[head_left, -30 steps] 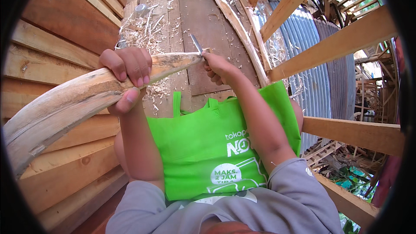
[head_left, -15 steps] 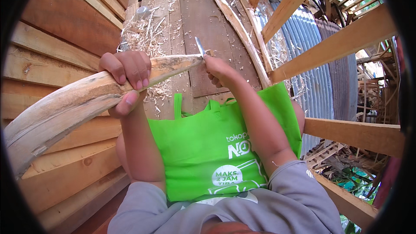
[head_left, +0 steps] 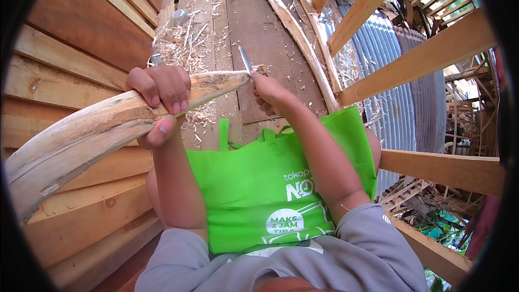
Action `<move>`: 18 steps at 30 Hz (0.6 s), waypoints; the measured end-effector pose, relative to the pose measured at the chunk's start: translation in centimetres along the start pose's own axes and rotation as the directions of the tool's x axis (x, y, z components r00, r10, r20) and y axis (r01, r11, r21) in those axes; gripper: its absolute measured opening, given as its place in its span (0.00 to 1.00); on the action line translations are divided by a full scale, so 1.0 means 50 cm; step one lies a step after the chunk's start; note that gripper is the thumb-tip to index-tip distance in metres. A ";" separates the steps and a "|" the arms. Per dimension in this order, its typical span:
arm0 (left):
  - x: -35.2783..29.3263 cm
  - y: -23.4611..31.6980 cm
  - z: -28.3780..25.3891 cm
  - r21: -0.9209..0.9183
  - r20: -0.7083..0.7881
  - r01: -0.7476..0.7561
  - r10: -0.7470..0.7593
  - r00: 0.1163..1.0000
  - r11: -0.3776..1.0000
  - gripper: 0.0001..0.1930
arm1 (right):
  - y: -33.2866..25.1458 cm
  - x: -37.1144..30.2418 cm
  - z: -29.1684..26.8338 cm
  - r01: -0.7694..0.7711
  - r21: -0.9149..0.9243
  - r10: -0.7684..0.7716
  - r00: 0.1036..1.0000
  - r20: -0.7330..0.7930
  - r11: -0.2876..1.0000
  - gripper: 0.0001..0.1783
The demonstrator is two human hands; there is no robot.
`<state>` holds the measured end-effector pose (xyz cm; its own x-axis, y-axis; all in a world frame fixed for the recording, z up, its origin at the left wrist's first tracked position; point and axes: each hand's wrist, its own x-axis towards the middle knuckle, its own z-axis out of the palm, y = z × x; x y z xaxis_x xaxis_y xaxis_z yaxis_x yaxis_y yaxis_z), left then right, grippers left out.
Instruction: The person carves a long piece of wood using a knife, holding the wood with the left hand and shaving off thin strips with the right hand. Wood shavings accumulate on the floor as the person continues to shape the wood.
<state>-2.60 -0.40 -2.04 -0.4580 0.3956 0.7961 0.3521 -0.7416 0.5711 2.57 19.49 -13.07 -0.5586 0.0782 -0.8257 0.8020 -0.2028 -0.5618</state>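
Note:
A thick, curved, peeled branch [head_left: 92, 130] reaches from the left edge to the middle, its far end shaved to a taper. My left hand [head_left: 159, 97] is closed around it, fingers over the top and thumb below. In my closed right hand [head_left: 270, 93] is a knife [head_left: 245, 59], its bright blade pointing up and away beside the tapered tip. The handle is mostly hidden by my fingers. Whether the edge touches the wood I cannot tell. Over my lap lies a green cloth bag [head_left: 238, 184] with white print, beneath my forearms.
Wood shavings [head_left: 184, 43] litter the plank floor [head_left: 259, 27]. A clear cup [head_left: 178, 17] stands among them. Two long peeled poles [head_left: 292, 21] lie to the right. A plank wall [head_left: 75, 70] rises at left; a wooden railing [head_left: 416, 54] and corrugated metal sheets [head_left: 389, 86] are at right.
The knife and my right hand have shifted slightly left at the branch tip, and the blade has tilted a little. My left hand keeps its hold.

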 end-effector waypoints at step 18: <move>0.010 -0.002 0.004 0.003 -0.018 -0.008 0.008 1.000 1.000 0.16 | -0.006 0.043 -0.050 -0.016 -0.046 0.020 0.997 0.076 0.999 0.29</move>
<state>-2.71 -0.02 -1.64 -0.4699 0.3799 0.7968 0.3578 -0.7432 0.5654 1.68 22.18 -14.81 -0.5573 -0.0002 -0.8303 0.8197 -0.1593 -0.5502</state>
